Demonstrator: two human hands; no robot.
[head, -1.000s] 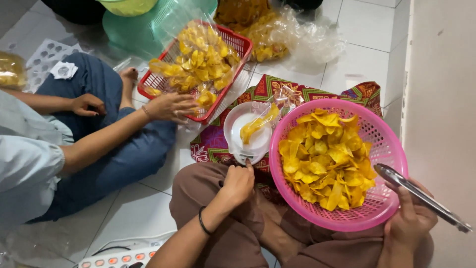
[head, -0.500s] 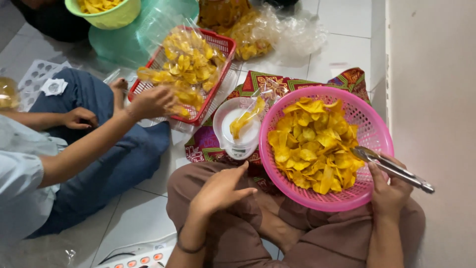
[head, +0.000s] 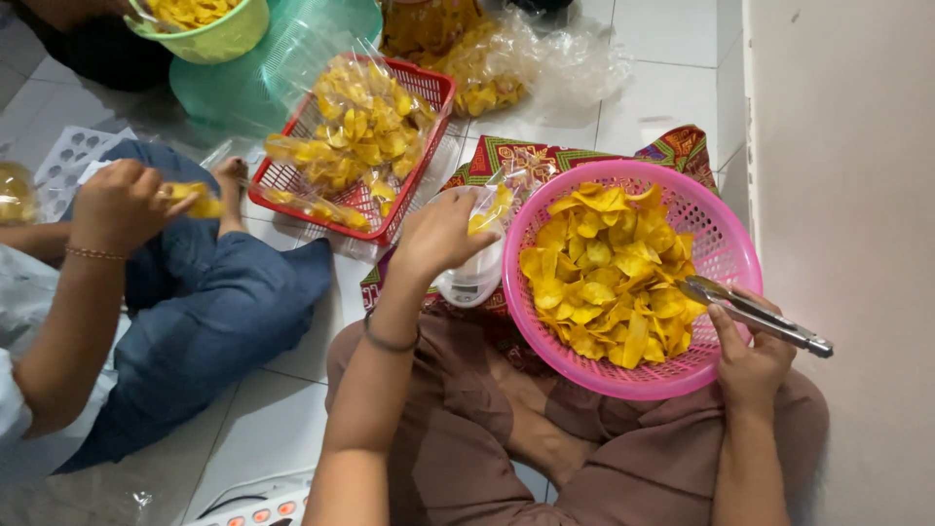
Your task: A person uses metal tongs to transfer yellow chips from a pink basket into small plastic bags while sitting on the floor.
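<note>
Since a moment ago my left hand has risen from my lap to grasp the clear bag of yellow chips on the white scale, while my right hand grips metal tongs over the pink basket

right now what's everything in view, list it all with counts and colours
pink basket: one, pink, on the lap, right side
chips: heap, yellow, in the pink basket
tongs: one pair, metal, over the basket's right rim
bag of chips: one, clear, on the scale
scale: one, white, left of the pink basket
red basket: one, red, floor, upper middle, holding filled bags
green bowl: one, top left
patterned cloth: one, multicolour, under the scale
co-worker's hand: one, left, holding a small chip bag
left hand: on the bag of chips
right hand: grip on the tongs
</note>
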